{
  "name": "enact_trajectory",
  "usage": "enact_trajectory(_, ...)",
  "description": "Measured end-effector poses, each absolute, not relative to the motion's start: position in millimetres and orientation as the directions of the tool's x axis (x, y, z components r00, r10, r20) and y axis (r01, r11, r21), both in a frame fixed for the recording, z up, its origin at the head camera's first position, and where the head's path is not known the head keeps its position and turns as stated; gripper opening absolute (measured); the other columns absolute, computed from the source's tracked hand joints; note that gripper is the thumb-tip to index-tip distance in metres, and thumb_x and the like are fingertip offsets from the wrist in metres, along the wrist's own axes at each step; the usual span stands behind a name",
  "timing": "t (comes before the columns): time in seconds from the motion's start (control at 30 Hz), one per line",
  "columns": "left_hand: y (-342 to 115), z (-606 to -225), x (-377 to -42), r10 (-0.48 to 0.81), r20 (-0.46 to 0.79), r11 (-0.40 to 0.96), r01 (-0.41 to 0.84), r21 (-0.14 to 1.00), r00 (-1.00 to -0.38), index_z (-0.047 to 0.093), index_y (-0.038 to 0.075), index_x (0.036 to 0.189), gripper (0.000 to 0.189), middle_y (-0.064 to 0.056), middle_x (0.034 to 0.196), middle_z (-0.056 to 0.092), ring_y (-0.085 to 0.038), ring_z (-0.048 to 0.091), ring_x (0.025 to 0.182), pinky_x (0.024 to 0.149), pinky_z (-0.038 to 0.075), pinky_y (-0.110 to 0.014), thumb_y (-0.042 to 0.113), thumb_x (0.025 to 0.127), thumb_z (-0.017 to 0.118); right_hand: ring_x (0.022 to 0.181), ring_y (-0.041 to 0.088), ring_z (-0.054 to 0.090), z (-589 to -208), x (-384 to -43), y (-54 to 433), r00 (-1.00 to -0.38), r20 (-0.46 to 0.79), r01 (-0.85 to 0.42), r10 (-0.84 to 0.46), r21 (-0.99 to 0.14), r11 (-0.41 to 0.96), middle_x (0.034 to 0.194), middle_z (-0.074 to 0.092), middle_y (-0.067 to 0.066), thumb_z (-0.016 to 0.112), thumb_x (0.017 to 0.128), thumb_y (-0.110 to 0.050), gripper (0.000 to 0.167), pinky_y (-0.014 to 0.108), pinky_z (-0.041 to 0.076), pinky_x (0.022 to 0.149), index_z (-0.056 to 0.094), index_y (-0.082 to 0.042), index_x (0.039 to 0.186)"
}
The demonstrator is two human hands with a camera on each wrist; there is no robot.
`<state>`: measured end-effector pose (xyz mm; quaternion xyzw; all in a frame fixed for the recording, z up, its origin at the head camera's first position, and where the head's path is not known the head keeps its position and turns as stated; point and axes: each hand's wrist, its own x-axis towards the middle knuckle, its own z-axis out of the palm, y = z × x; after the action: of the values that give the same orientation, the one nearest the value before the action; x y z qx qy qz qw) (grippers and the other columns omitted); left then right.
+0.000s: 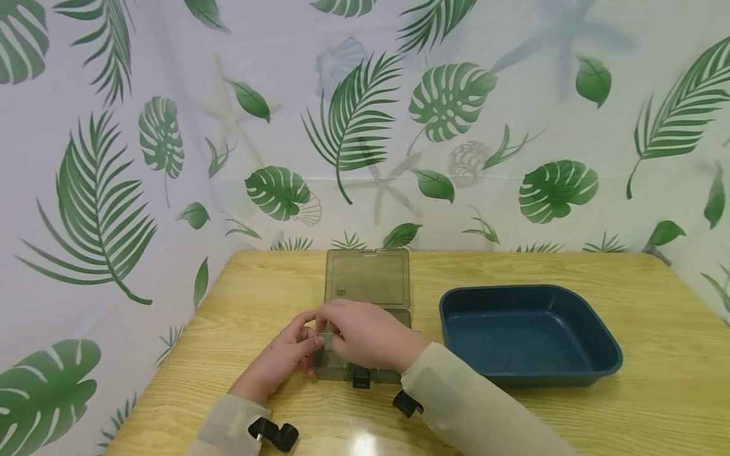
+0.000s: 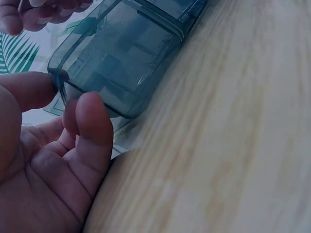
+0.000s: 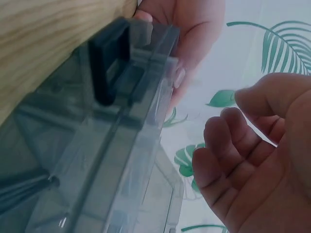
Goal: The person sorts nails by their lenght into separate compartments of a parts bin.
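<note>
A smoky see-through plastic case [image 1: 373, 375] stands on the table with its lid [image 1: 367, 278] raised at the back. A black latch [image 1: 361, 379] sits on its front wall. My left hand [image 1: 285, 351] grips the case's left end, thumb and fingers at the corner [image 2: 63, 92] in the left wrist view. Over the left part of the case is my right hand [image 1: 365, 332]. Its fingers [image 3: 218, 138] bend loosely above the case with nothing between them in the right wrist view. Dark slender pieces [image 3: 26, 189] show through the case wall there.
A dark blue rectangular tray [image 1: 530, 380] stands right of the case, close to my right forearm. The wooden table [image 1: 251, 285] meets a leaf-print cloth [image 1: 353, 215] at the back and left. Black wrist mounts [image 1: 274, 434] sit on both sleeves.
</note>
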<state>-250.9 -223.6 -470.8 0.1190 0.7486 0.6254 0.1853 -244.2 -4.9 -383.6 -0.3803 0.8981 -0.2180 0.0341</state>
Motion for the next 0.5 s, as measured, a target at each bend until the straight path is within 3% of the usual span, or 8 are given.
enact_trajectory(0.13, -220.7, -471.6, -252.7, 0.418, -0.116, 0.181, -0.042, 0.983, -0.901, 0.03, 0.013, 0.156, 0.059, -0.01, 0.099, 0.048, -0.02, 0.052, 0.062, 0.062, 0.058, -0.036, 0.018, 0.105, 0.058, 0.079, 0.01, 0.055, -380.8, -243.8, 9.7, -0.753, 0.109, -0.618, -0.649, -0.455, 0.641, 0.098, 0.056, -0.01, 0.061, 0.098, -0.013, 0.026, 0.029, 0.05, 0.067, 0.065, -0.018, 0.123)
enact_trajectory(0.3, -218.4, -468.1, -252.3, 0.381, -0.137, 0.193, -0.066, 0.979, -0.915, 0.032, 0.013, 0.156, 0.057, -0.013, 0.103, 0.051, -0.022, 0.053, 0.069, 0.064, 0.057, -0.038, 0.018, 0.105, 0.057, 0.103, 0.017, 0.059, -376.7, -246.1, 37.2, -0.833, 0.142, -0.524, -0.534, -0.512, 0.681, 0.12, 0.06, 0.0, 0.063, 0.098, -0.018, 0.035, 0.036, 0.053, 0.084, 0.061, -0.015, 0.132)
enact_trajectory(0.5, -216.0, -450.0, -253.3, 0.241, -0.156, 0.225, -0.101, 0.969, -0.958, 0.038, 0.007, 0.154, 0.051, -0.015, 0.116, 0.056, -0.025, 0.057, 0.097, 0.085, 0.053, -0.041, 0.023, 0.108, 0.051, 0.126, 0.026, 0.053, -371.0, -253.1, 73.3, -0.921, 0.079, -0.347, -0.382, -0.616, 0.707, 0.146, 0.048, 0.004, 0.058, 0.102, -0.024, 0.049, 0.048, 0.051, 0.095, 0.048, -0.015, 0.149)
